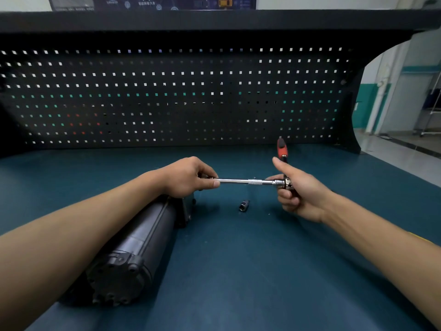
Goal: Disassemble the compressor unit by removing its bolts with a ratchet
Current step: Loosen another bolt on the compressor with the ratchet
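Compressor unit [133,247] is laid on the blue surface [238,271] beneath the left forearm. A small socket [244,205] is seen below the gap between the hands. A chrome extension bar [243,181] is pinched at one end by the left hand [188,177]. The ratchet [282,149] at its other end is gripped by the right hand [298,192].

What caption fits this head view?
Left hand and right hand hold a chrome extension bar meeting a red-handled ratchet; black cylindrical compressor and steel socket lie on teal bench.
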